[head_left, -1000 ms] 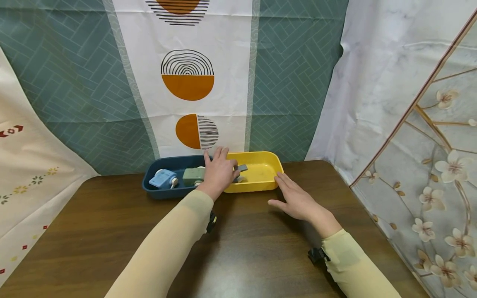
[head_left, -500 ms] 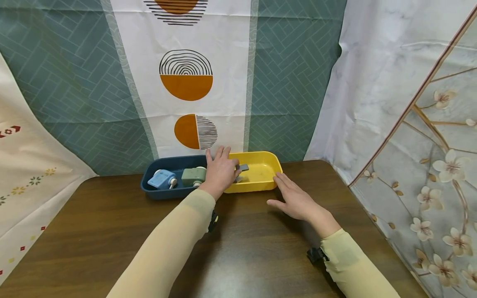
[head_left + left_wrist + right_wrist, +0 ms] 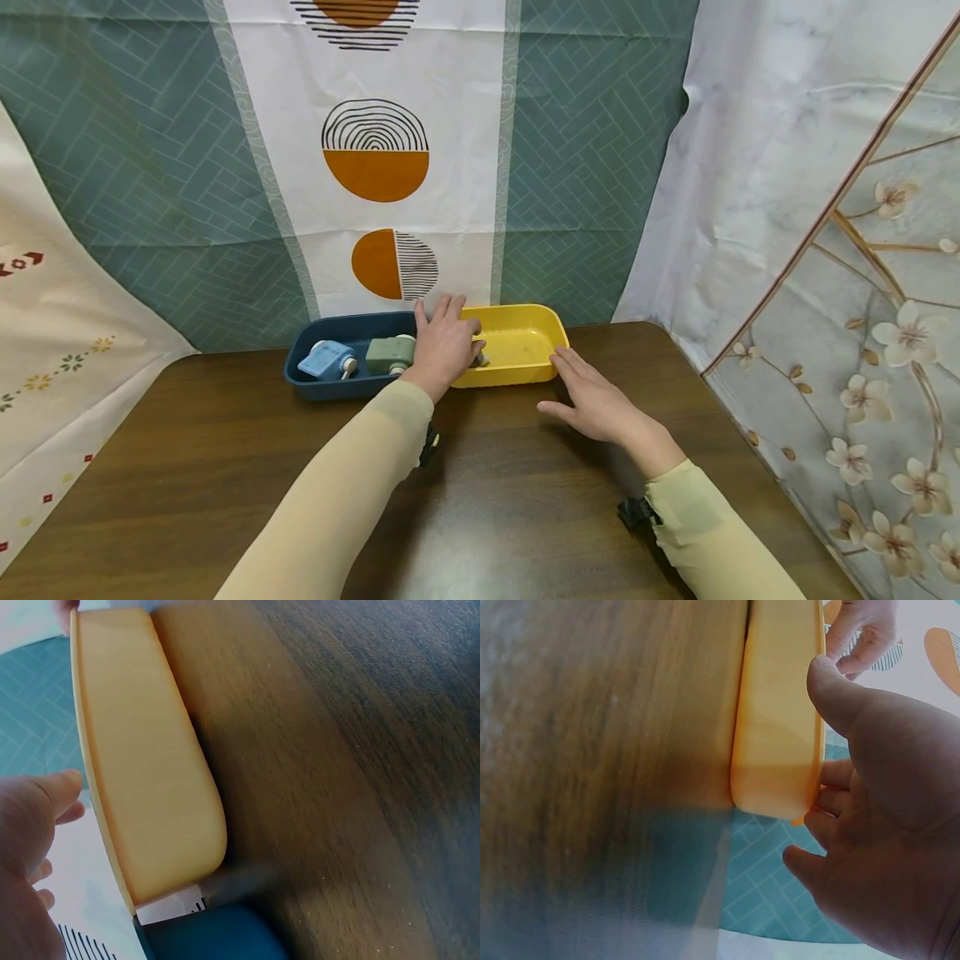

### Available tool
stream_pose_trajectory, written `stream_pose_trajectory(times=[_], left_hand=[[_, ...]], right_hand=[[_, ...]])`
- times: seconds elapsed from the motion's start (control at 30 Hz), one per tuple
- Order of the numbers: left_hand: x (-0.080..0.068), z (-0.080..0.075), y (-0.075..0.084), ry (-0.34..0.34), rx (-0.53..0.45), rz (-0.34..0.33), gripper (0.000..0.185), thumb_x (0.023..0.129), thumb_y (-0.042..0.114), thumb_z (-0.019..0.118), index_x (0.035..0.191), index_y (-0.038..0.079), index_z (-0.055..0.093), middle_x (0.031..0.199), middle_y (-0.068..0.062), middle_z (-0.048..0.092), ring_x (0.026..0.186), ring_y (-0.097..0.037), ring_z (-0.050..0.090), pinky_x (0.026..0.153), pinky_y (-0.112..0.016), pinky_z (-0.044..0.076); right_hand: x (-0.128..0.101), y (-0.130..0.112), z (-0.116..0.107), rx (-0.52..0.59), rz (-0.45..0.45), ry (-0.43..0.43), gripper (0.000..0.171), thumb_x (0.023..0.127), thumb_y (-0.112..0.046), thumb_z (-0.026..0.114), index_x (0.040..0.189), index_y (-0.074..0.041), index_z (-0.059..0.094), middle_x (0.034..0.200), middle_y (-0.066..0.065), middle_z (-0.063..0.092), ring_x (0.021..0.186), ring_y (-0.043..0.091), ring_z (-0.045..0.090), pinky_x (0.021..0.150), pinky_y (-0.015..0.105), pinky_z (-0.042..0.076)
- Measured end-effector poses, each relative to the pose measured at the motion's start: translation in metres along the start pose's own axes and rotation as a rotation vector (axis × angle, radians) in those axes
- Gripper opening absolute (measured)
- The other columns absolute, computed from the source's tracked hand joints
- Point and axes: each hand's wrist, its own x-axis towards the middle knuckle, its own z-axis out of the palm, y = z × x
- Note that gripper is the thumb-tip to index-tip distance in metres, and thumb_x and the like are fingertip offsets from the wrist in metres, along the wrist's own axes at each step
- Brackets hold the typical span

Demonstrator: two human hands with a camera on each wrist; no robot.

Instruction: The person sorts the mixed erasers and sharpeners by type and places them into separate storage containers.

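Observation:
A yellow tray (image 3: 517, 379) stands end to end with a dark blue tray (image 3: 300, 387). My left hand (image 3: 442, 346) hovers over the place where they meet. In the left wrist view the thumb and bent fingertips are above the yellow rim, with nothing visible between them. Just below the thumb a small grey piece (image 3: 480, 360) shows inside the yellow tray, mostly hidden by the hand. My right hand (image 3: 592, 400) is at the yellow tray's right front corner, fingers straight and touching it, thumb apart.
In the blue tray lie a light blue boxy thing (image 3: 324, 360) and a green boxy thing (image 3: 390, 354), both with white round parts. The trays stand at the far edge of a dark wooden table (image 3: 480, 500), against patterned cloths (image 3: 585, 167).
A grey flat part that stuck out to the right of my left thumb and forefinger is no longer visible there; only the lower grey piece shows. Both hands have stayed almost in place.

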Motion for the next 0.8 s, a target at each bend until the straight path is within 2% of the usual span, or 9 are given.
stream_pose_trajectory(times=[0.2,0.53,0.8], left_hand=[[-0.003,-0.005,-0.003,0.022,0.011,-0.012,0.038,0.109,0.045,0.071,0.139,0.023,0.077,0.172,-0.014,0.043,0.162,-0.036,0.030,0.128,-0.076,0.015],[-0.008,-0.011,-0.010,0.003,0.055,-0.027,0.049,0.114,0.048,0.060,0.155,0.023,0.066,0.174,-0.013,0.041,0.164,-0.037,0.028,0.128,-0.076,0.013],[-0.020,-0.020,-0.017,-0.037,0.014,-0.039,0.056,0.114,0.049,0.059,0.163,0.022,0.057,0.178,-0.012,0.033,0.167,-0.037,0.021,0.129,-0.075,0.005]], right_hand=[[0.002,-0.001,0.000,0.004,-0.007,-0.005,0.095,0.107,-0.049,0.072,0.172,0.005,0.027,0.181,0.023,0.018,0.168,0.041,0.016,0.131,0.061,0.024],[-0.001,0.002,-0.003,0.001,-0.006,0.006,0.095,0.107,-0.048,0.072,0.171,0.005,0.027,0.181,0.024,0.018,0.168,0.042,0.016,0.131,0.061,0.024],[-0.004,0.008,-0.005,-0.003,-0.018,0.011,0.093,0.107,-0.047,0.073,0.171,0.006,0.029,0.181,0.023,0.019,0.167,0.043,0.018,0.131,0.062,0.023]])
